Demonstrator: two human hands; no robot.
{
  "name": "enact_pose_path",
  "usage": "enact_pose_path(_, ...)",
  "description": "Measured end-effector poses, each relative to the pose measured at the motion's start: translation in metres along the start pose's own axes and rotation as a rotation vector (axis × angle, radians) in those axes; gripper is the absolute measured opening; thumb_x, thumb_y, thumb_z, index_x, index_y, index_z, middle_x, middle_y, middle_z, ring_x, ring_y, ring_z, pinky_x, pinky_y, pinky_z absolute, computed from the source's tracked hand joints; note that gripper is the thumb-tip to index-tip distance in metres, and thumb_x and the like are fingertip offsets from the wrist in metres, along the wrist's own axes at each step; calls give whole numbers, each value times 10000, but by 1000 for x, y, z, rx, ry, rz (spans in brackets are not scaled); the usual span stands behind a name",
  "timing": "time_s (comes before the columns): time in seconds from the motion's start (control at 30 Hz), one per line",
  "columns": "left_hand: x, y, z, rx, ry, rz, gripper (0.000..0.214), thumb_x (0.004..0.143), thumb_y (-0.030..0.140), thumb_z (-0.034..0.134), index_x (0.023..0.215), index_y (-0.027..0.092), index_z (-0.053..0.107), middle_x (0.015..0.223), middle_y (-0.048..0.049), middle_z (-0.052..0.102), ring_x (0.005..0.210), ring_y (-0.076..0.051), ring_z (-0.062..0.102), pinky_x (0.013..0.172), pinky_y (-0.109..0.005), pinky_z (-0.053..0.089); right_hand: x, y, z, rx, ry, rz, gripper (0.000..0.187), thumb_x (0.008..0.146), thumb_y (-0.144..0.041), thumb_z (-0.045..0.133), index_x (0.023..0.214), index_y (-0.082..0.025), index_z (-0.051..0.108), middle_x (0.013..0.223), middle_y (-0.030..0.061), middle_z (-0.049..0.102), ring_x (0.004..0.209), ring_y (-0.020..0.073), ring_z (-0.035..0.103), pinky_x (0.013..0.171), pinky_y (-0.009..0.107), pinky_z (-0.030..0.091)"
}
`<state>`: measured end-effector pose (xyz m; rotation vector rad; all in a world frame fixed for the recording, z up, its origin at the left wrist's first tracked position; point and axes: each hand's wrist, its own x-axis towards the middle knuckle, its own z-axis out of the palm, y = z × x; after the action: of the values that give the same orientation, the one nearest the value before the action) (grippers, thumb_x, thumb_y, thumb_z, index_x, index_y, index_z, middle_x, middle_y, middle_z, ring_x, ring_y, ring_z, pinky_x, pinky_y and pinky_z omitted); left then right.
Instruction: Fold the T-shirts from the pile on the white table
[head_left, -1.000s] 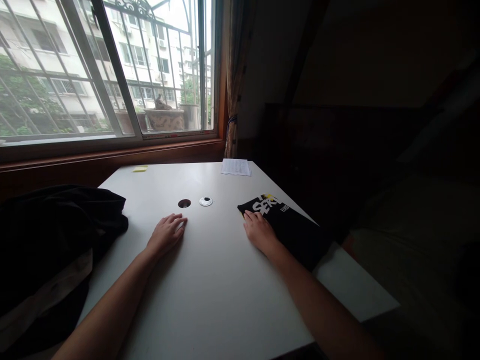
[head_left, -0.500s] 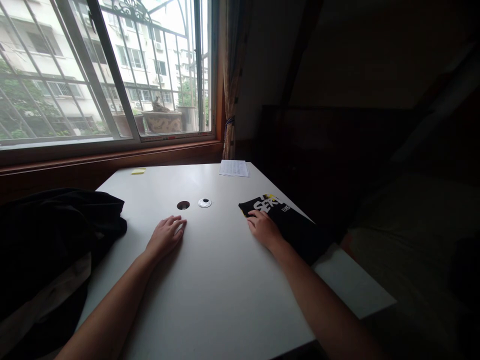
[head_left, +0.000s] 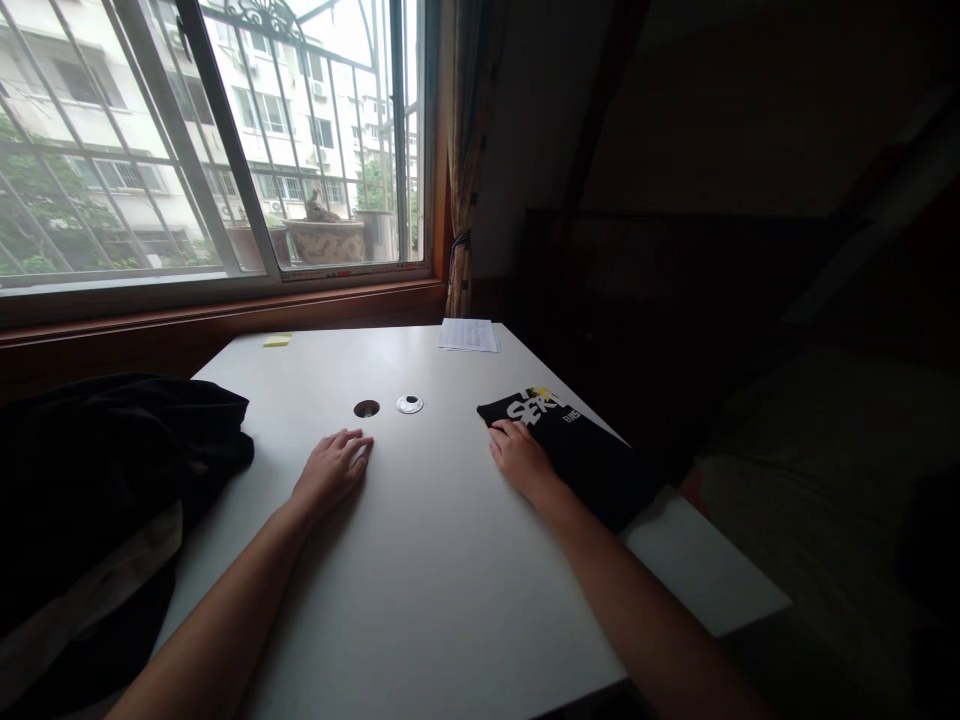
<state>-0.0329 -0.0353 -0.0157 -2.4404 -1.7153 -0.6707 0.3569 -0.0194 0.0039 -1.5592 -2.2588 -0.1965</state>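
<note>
My left hand (head_left: 335,468) lies on the white table (head_left: 420,580), its fingers stretched out with nothing in them. Just beyond its fingertips is a round hole (head_left: 367,409) in the tabletop, and beside that a round silver-rimmed cap (head_left: 409,404). My right hand (head_left: 520,457) rests at the left edge of a folded black garment (head_left: 592,455) with white and yellow print, fingers extended and slightly bent. Whether its fingertips press on the cloth or only lie against it, I cannot tell.
A heap of dark cloth (head_left: 112,450) covers the table's left side. Papers (head_left: 468,336) lie at the far right edge, and a yellow sticky note (head_left: 277,340) at the far left. Behind stand a barred window (head_left: 225,150) and a tied curtain (head_left: 460,200). The right side is dark.
My right hand has shifted very slightly to the left along the edge of the black garment. My left hand stays where it was.
</note>
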Motion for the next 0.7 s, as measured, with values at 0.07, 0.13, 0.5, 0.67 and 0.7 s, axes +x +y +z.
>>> enact_pose_path(0.07,0,0,0,0,2,-1,400,972,333,494,1313,245,685,1422,-89,628,1331,-338,546,1124,-527,427,1,1,0,22,16,-7,303,980,-172,519,1208,-162,719,1272,123,662,1192,261,553,1034,358,478)
enact_pose_path(0.13,0,0,0,2,5,1,399,975,335,491,1313,247,684,1420,-89,629,1326,-338,550,1118,-528,432,2,2,-1,41,29,-15,278,961,-142,533,1151,-158,735,1226,123,677,1159,257,568,1021,357,487)
enact_pose_path(0.5,0,-1,1,11,4,22,411,964,320,483,1320,250,676,1413,-96,632,1322,-332,552,1115,-528,435,6,1,-4,43,101,104,336,906,-120,597,1234,-156,666,1196,133,637,1120,256,603,1009,353,489)
enact_pose_path(0.67,0,0,1,31,-11,24,420,974,334,459,1327,243,668,1427,-94,620,1330,-330,541,1125,-525,426,9,5,-7,-88,59,209,182,910,-163,612,1066,-154,706,1153,157,655,1140,308,564,967,406,486)
enact_pose_path(0.7,0,0,0,34,-14,18,420,974,335,458,1327,248,667,1428,-88,621,1331,-328,540,1126,-521,425,9,5,-8,-103,46,222,160,909,-157,605,1030,-158,711,1128,158,662,1117,306,571,944,404,490)
